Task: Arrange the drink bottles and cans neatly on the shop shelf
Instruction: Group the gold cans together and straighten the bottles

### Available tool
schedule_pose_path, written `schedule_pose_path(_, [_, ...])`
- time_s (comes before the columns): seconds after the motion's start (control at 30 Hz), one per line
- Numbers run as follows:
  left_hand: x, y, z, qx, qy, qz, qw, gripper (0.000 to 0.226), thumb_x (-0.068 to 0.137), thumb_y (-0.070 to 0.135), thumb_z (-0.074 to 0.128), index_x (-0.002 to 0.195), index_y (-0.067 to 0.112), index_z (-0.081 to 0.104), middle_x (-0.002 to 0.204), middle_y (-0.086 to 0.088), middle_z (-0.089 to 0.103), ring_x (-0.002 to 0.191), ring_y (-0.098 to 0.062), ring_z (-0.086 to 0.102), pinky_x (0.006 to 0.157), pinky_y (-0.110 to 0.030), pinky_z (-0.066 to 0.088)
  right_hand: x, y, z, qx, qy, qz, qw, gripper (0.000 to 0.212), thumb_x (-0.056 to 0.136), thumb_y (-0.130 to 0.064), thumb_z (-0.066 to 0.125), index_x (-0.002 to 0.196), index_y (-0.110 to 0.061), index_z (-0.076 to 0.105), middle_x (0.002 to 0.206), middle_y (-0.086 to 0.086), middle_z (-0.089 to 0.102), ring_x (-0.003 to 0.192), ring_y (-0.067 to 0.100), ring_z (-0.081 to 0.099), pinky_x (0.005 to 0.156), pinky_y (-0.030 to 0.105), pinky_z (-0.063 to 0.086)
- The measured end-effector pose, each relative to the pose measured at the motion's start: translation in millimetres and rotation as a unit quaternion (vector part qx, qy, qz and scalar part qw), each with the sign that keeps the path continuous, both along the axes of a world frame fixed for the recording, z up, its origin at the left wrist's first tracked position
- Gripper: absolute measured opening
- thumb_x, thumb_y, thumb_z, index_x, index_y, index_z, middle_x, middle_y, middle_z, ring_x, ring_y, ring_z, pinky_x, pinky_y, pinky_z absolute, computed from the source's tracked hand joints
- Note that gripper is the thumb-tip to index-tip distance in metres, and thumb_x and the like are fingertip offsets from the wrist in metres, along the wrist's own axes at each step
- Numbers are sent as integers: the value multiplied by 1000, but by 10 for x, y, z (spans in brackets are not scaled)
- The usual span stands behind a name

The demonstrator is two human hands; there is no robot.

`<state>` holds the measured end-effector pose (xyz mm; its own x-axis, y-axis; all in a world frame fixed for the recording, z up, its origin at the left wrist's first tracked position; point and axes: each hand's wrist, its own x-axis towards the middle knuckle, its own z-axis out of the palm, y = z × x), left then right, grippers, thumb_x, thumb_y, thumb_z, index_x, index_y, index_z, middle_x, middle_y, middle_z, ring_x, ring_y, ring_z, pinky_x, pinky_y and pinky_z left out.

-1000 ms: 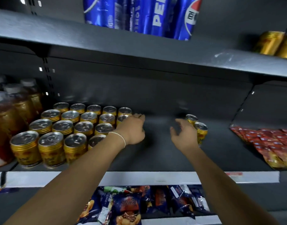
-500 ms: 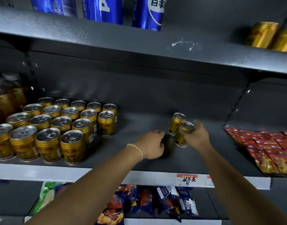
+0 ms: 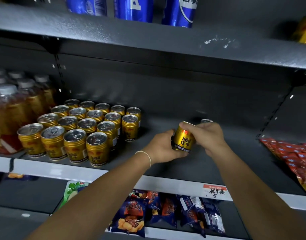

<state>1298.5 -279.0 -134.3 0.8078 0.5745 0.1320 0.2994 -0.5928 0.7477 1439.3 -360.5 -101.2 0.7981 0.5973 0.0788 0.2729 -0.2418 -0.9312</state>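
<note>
A person arranging a shop shelf (image 3: 157, 122) holds a stray gold can (image 3: 184, 138) in both hands near the middle of the shelf, well apart from the block of gold cans (image 3: 83, 129) ranked along its left end; the left hand (image 3: 161, 147) cups the can's lower half, its fingers (image 3: 170, 133) curled round the far side; the right hand (image 3: 210, 137) pinches the top rim from above; the can leans a little, and whether its base touches the shelf cannot be told; a second can (image 3: 206, 121) stands just behind the right knuckles, only its lid in view. The step in hand appears to be gathering the loose cans into the block, both hands on one can suggesting a hand-over; the next move would likely call for the right hand to let go and the left to carry the can leftward, setting it upright and flush against the block's right-hand column, label towards the front edge, without knocking its neighbours.
</note>
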Motion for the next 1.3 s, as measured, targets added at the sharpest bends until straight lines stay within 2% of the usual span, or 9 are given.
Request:
schedule_pose_path(0.2, [-464,197,119,-68,-78,39,994,58,58,38,91,108,27,64,97,11,70,90,-6,66,85,-29,56,-483,217,142,8,-9,37,999,58,54,-61,87,76,-10,71,80,6,75,80,20,72,80,44,60])
schedule_pose_path(0.37, [-863,345,166,-112,-92,43,989,53,63,30,91,108,17,67,97,0,73,93,-15,69,90,-39,56,-810,334,136,-23,89,158,983,56,63,-46,88,104,-11,71,93,3,78,89,18,75,87,42,59])
schedule_pose_path(0.53, [-1218,456,282,18,-27,5,999,44,74,38,83,109,19,63,98,5,69,89,-9,64,77,-23,51,-1104,422,36,20,154,180,971,57,66,-29,88,113,-5,68,97,9,77,91,22,75,82,39,60])
schedule_pose_path(0.63, [-1469,676,437,93,44,-25,994,31,92,37,64,115,17,61,106,-1,67,99,-19,63,86,-35,51,-1258,484,-76,61,164,151,973,49,71,-22,87,113,-5,69,100,9,77,97,25,73,91,44,57])
schedule_pose_path(0.7, [-1627,857,511,118,65,-9,991,25,99,26,52,119,13,59,109,-5,65,105,-27,61,85,-36,49,-1344,537,-169,80,159,133,975,43,71,-19,88,108,-7,70,99,8,77,98,25,73,95,46,55])
schedule_pose_path(0.87, [-1872,1167,430,186,132,39,973,54,93,13,47,146,19,41,133,-11,56,114,-30,54,86,-33,47,-1504,702,-471,104,99,92,985,40,66,-19,92,100,-17,71,96,0,77,90,15,74,83,35,59])
schedule_pose_path(0.93, [-1887,1236,325,209,160,41,964,48,96,19,47,144,16,42,141,-11,50,128,-30,46,100,-37,43,-1548,783,-611,92,51,66,992,42,63,-21,94,99,-23,71,97,-3,77,88,12,74,83,35,59])
schedule_pose_path(1.03, [-1857,1297,199,248,178,34,952,49,102,29,37,148,12,37,158,-8,31,146,-25,25,120,-37,16,-1595,880,-765,56,-27,50,997,49,62,-31,93,104,-27,69,108,2,71,100,19,69,93,45,56])
schedule_pose_path(1.3, [-1822,1349,86,280,203,4,938,52,105,40,24,154,23,25,164,-3,15,151,-22,11,121,-38,9,-1680,999,-949,59,-104,46,992,64,61,-44,87,118,-25,63,115,1,66,114,26,60,97,51,51])
